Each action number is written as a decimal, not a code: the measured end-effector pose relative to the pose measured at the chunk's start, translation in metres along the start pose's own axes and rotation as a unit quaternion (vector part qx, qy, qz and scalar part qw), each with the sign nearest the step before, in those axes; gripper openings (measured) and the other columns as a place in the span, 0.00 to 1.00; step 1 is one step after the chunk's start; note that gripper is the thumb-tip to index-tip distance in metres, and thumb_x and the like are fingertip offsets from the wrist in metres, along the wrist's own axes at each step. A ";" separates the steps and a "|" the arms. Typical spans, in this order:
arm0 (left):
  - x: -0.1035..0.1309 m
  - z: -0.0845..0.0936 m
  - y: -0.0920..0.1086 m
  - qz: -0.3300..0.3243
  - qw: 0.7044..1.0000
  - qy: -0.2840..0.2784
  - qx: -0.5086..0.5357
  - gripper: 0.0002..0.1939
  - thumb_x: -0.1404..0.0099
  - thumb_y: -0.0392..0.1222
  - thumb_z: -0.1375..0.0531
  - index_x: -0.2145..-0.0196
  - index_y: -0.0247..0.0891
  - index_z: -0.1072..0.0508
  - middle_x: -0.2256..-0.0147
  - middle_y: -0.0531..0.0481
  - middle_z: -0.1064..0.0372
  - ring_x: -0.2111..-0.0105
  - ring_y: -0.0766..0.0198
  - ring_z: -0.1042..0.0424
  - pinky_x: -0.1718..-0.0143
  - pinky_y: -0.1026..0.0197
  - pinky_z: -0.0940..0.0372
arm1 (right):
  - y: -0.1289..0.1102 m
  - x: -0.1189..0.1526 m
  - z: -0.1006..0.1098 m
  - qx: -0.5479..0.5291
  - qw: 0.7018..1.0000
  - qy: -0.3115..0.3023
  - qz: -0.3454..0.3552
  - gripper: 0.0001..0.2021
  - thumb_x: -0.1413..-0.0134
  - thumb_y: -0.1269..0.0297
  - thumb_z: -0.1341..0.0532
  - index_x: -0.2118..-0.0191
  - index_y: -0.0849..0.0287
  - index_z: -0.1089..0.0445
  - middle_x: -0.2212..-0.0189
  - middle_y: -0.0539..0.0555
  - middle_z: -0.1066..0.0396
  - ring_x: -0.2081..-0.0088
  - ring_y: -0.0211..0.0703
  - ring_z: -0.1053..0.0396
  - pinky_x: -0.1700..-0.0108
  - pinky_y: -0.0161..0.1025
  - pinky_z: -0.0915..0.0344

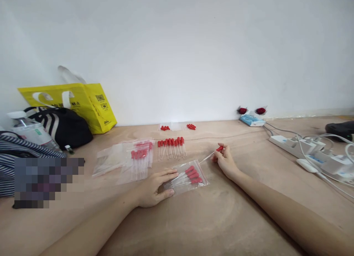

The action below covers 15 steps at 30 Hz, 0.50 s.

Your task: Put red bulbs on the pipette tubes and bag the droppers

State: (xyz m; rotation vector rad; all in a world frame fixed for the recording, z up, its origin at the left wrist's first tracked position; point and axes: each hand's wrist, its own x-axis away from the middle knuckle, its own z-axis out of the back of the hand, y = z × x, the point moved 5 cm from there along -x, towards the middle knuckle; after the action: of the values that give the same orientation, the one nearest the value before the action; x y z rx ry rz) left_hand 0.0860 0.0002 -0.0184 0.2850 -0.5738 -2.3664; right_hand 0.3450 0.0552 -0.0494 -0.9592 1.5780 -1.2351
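Observation:
My left hand [156, 187] rests on the left end of a clear plastic bag [182, 187], thumb and fingers apart on its film. Inside the bag lie several droppers with red bulbs [193, 174]. To the right, my right hand [224, 162] pinches one dropper by its red bulb [219, 148]; its clear stem points down-left to the bag's upper right corner. Behind the bag, several red-bulbed droppers [171, 142] lie in a row. Left of them are filled bags [141, 156] and flat clear bags [109, 160].
Small packs of red bulbs [191, 126] lie near the wall. A yellow bag [94, 104], a black pouch [72, 128] and a bottle [35, 132] stand at left. At right are a blue packet [252, 120], two red roses and a power strip [318, 152] with cables.

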 end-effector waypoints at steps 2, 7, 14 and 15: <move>0.000 0.000 0.000 -0.004 1.000 0.002 0.003 0.25 0.39 0.47 0.47 0.45 0.41 0.42 0.43 0.45 0.48 0.43 0.54 0.49 0.44 0.49 0.51 | -0.001 0.003 -0.004 -0.003 1.000 -0.002 -0.004 0.21 0.62 0.60 0.42 0.60 0.55 0.49 0.81 0.41 0.42 0.80 0.34 0.39 0.76 0.33 0.43; -0.001 -0.001 -0.001 -0.005 1.000 -0.001 -0.002 0.25 0.38 0.48 0.47 0.45 0.41 0.43 0.43 0.46 0.49 0.43 0.55 0.49 0.44 0.49 0.51 | 0.000 0.017 -0.017 -0.048 0.996 -0.047 -0.062 0.20 0.63 0.54 0.39 0.65 0.55 0.47 0.78 0.44 0.38 0.78 0.34 0.36 0.73 0.34 0.41; 0.001 -0.002 -0.003 -0.002 1.000 0.012 0.002 0.32 0.38 0.48 0.48 0.40 0.44 0.58 0.41 0.47 0.52 0.44 0.56 0.48 0.45 0.50 0.50 | -0.006 0.032 -0.033 -0.051 0.992 -0.093 -0.067 0.24 0.66 0.49 0.37 0.67 0.55 0.49 0.80 0.44 0.34 0.82 0.33 0.39 0.78 0.33 0.43; 0.001 -0.002 -0.003 -0.002 1.000 0.011 0.004 0.32 0.38 0.48 0.48 0.40 0.44 0.58 0.41 0.47 0.53 0.44 0.56 0.48 0.45 0.50 0.50 | -0.006 0.033 -0.036 -0.047 0.990 -0.112 -0.067 0.24 0.66 0.49 0.37 0.68 0.55 0.48 0.81 0.44 0.35 0.82 0.33 0.40 0.78 0.33 0.44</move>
State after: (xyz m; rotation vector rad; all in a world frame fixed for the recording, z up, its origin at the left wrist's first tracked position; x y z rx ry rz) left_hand 0.0843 0.0013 -0.0213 0.3163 -0.5719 -2.3628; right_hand 0.3008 0.0341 -0.0457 -1.2371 1.4239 -1.1060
